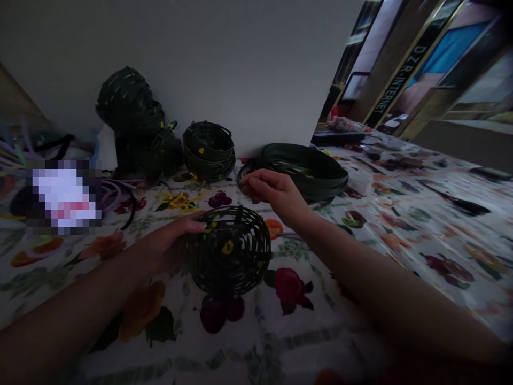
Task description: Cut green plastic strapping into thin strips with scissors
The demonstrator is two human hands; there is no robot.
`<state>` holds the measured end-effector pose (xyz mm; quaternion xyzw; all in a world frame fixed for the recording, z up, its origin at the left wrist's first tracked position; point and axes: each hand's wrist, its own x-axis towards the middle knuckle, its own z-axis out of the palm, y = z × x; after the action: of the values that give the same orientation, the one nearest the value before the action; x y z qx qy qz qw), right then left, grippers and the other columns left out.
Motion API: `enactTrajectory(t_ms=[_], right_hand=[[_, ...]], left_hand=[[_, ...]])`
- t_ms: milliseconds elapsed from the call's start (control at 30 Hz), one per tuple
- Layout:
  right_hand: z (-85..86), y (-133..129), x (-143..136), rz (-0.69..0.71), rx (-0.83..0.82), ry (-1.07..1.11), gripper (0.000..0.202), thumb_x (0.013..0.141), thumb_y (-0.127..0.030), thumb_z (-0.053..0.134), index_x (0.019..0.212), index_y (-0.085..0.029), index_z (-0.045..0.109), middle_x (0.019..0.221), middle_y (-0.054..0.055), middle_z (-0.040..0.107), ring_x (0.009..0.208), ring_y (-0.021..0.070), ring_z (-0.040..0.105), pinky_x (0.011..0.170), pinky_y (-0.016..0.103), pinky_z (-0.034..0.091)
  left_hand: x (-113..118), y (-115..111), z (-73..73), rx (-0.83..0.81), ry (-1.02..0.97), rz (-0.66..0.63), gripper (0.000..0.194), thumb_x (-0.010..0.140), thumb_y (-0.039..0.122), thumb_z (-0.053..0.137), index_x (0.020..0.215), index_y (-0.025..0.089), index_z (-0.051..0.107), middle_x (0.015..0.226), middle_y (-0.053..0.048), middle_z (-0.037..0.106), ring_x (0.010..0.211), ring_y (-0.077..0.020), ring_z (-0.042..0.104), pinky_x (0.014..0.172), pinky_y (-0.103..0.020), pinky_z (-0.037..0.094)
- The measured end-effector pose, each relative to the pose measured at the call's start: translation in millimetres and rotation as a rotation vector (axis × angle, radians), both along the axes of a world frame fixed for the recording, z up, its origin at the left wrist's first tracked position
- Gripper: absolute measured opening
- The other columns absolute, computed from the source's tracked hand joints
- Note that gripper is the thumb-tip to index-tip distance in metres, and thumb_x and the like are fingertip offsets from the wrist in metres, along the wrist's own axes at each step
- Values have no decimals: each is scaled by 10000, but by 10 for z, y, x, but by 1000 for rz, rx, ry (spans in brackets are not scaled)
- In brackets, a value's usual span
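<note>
A round, dark green woven basket (236,262) with a small yellow piece at its centre is in front of me, above the patterned tablecloth. My left hand (176,238) grips its left edge, the thumb lying on the rim and the other fingers mostly hidden. Beyond the basket's upper right side, my right hand (274,192) is raised with its fingers bent and pressed together; whether anything thin is between them is too dark to tell. Just behind that hand lies a large coil of dark green strip (316,168).
Nested woven bowls (210,152) stand near the wall, beside a pile of woven baskets (132,107). Yellow strips (178,200) lie before them. Coloured tubes (20,149) are at far left. Black scissors or a similar tool (465,204) lies at right on the tablecloth (248,353).
</note>
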<state>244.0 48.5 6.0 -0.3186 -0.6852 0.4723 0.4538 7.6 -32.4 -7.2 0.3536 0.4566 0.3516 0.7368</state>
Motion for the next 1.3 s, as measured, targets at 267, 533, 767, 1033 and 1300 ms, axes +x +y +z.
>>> enactTrajectory(t_ms=[267, 533, 767, 1033, 1300], right_hand=[[-33, -33, 82, 472, -302, -103, 310, 886, -331, 686, 1171, -211, 692, 1251, 64, 660, 1129, 196, 612, 953, 304, 492], [8, -82, 15, 337, -557, -165, 208, 815, -122, 634, 994, -176, 725, 979, 45, 739, 831, 189, 690, 670, 233, 578], [-104, -6, 26, 359, -755, -26, 68, 845, -181, 638, 824, -150, 696, 821, 43, 734, 711, 180, 689, 634, 241, 604], [-170, 39, 59, 526, -940, 196, 142, 913, -195, 580, 992, -121, 671, 828, 79, 759, 751, 205, 726, 733, 316, 627], [-261, 75, 35, 572, -968, 308, 111, 930, -183, 582, 973, -132, 670, 863, 75, 763, 759, 205, 733, 739, 325, 633]], left_hand=[[4, 6, 81, -20, 100, 88, 378, 787, 298, 647, 1163, 257, 640, 977, -44, 776, 883, -244, 738, 801, -351, 592], [108, -37, 238, -204, 130, 227, 250, 863, 366, 547, 842, 167, 698, 701, -22, 759, 613, -165, 700, 615, -258, 583], [216, -59, 270, -200, 137, 335, 207, 838, 295, 554, 837, 165, 715, 635, -22, 741, 503, -158, 668, 513, -273, 581], [230, -141, 307, -110, 68, 299, 192, 780, 371, 673, 874, 221, 747, 599, 36, 737, 608, -183, 723, 476, -243, 567], [270, -179, 295, -16, 159, 225, 463, 773, 490, 692, 1143, 213, 709, 868, 0, 796, 979, -253, 724, 765, -314, 608]])
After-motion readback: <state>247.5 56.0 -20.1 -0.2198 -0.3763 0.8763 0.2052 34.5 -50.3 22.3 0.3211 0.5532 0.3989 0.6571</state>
